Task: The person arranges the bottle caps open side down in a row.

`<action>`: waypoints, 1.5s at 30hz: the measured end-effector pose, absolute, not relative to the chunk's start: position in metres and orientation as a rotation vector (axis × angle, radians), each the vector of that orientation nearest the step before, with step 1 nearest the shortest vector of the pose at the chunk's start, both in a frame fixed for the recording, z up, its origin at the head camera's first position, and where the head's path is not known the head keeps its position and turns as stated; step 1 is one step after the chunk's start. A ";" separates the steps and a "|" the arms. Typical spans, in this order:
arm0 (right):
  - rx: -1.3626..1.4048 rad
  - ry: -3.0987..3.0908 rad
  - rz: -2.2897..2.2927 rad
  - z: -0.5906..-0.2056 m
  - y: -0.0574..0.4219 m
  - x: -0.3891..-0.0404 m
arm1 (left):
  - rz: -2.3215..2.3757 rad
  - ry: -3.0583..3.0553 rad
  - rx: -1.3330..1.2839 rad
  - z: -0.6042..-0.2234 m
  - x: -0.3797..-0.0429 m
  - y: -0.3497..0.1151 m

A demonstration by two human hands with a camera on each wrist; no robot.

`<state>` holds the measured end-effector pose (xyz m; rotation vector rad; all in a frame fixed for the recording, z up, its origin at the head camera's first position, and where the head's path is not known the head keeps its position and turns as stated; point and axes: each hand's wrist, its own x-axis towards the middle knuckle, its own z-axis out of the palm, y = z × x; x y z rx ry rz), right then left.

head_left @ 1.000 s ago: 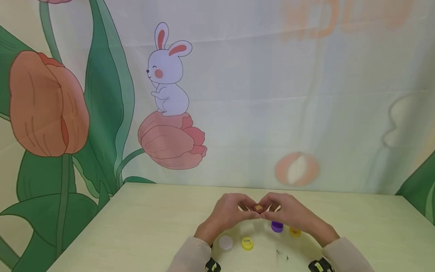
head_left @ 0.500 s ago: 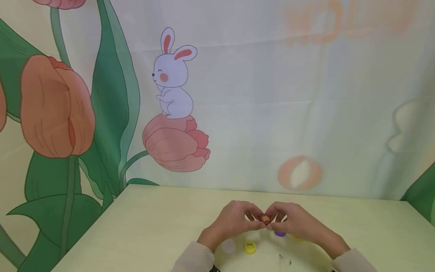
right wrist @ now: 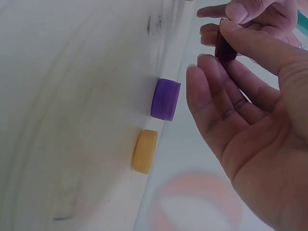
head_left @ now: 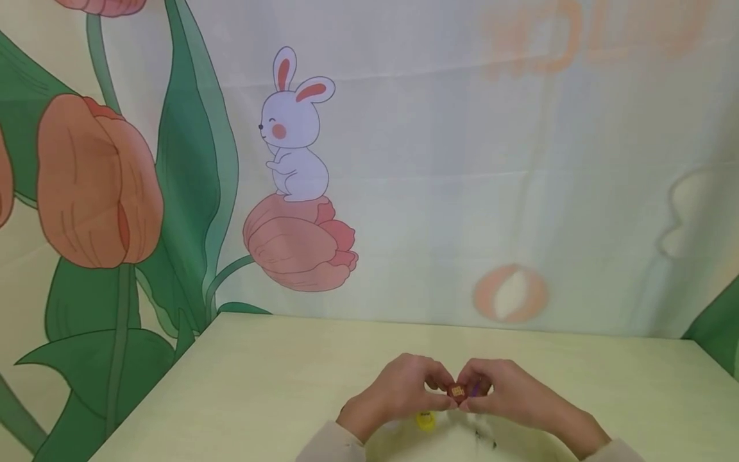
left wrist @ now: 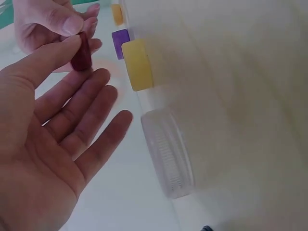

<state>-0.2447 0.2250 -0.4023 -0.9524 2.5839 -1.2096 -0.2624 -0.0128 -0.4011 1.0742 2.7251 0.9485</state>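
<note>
A dark red bottle cap (head_left: 457,392) with a gold square mark on its top is held between both hands, above the table. My left hand (head_left: 404,388) pinches its left side with thumb and index finger; in the left wrist view the other fingers spread loosely. The right hand (head_left: 508,390) pinches the opposite side in the same way. A purple cap (right wrist: 166,99) stands on the table beyond the right hand, mostly hidden by its fingers in the head view. A yellow cap (head_left: 426,421) lies just below the left hand.
A translucent ribbed cap (left wrist: 167,153) stands on the table near the left hand. An orange-yellow cap (right wrist: 145,151) is beside the purple one. Small dark marks (head_left: 485,439) show on the pale table (head_left: 277,385). A printed cloth (head_left: 427,160) hangs behind the table.
Both hands have come lower in the head view and slightly right, still holding the red cap together. They now cover more of the caps on the table. The head view shifted slightly at first.
</note>
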 end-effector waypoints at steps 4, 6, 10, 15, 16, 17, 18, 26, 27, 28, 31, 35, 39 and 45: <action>-0.944 2.565 -1.204 -0.406 0.224 -0.243 | 0.961 2.679 1.073 -0.404 -0.262 -0.012; -0.947 2.559 -1.196 -0.409 0.223 -0.242 | 0.969 2.647 1.075 -0.406 -0.262 -0.012; -0.968 2.537 -1.199 -0.412 0.224 -0.240 | 0.952 2.613 1.094 -0.408 -0.262 -0.012; -0.984 2.497 -1.221 -0.416 0.223 -0.241 | 0.895 2.634 1.104 -0.410 -0.261 -0.011; -0.987 2.488 -1.225 -0.417 0.223 -0.241 | 0.867 2.650 1.112 -0.410 -0.260 -0.011; -0.986 2.480 -1.228 -0.418 0.223 -0.242 | 0.840 2.664 1.116 -0.410 -0.260 -0.011; -0.986 2.475 -1.228 -0.418 0.222 -0.242 | 0.813 2.678 1.122 -0.410 -0.260 -0.010; -0.978 2.483 -1.202 -0.419 0.222 -0.243 | 0.723 2.691 1.147 -0.407 -0.258 -0.010; -0.976 2.479 -1.201 -0.418 0.221 -0.243 | 0.716 2.690 1.147 -0.407 -0.258 -0.010; -0.974 2.477 -1.201 -0.418 0.221 -0.242 | 0.708 2.692 1.147 -0.407 -0.259 -0.010; -0.970 2.470 -1.201 -0.417 0.219 -0.242 | 0.679 2.704 1.159 -0.407 -0.259 -0.010; -0.969 2.466 -1.191 -0.419 0.218 -0.243 | 0.653 2.720 1.182 -0.408 -0.260 -0.010; -0.973 2.466 -1.173 -0.421 0.218 -0.244 | 0.639 2.734 1.183 -0.409 -0.260 -0.010; -0.979 2.467 -1.153 -0.422 0.218 -0.245 | 0.634 2.746 1.185 -0.410 -0.261 -0.010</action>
